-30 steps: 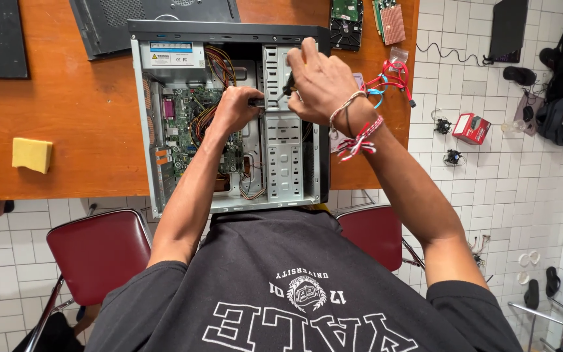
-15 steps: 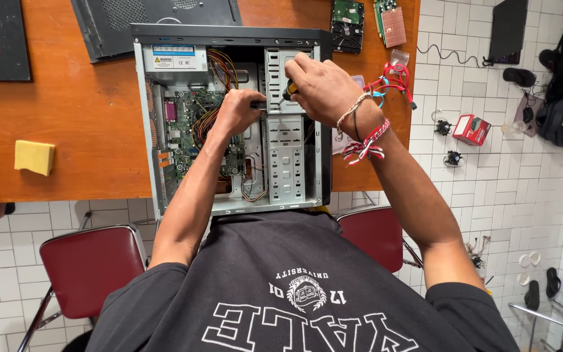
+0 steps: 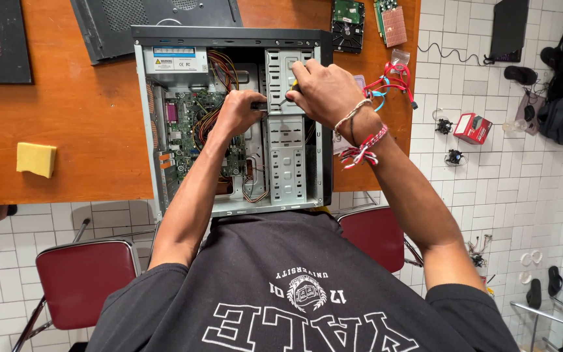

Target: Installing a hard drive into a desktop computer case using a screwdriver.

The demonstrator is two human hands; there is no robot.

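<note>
Fingers of the right hand [image 3: 320, 91] are curled around a screwdriver [image 3: 289, 93] with a yellow-and-black handle, its tip against the metal drive cage [image 3: 288, 156] inside the open computer case [image 3: 148, 130]. The left hand [image 3: 237, 112] pinches a small dark part beside that tip, seemingly to steady it. The case lies on its side at the table's [image 3: 86, 130] front edge, so its inside faces up. A yellow sponge [image 3: 36, 160] sits near the left edge, and loose circuit boards [image 3: 391, 23] lie at the back right corner.
</note>
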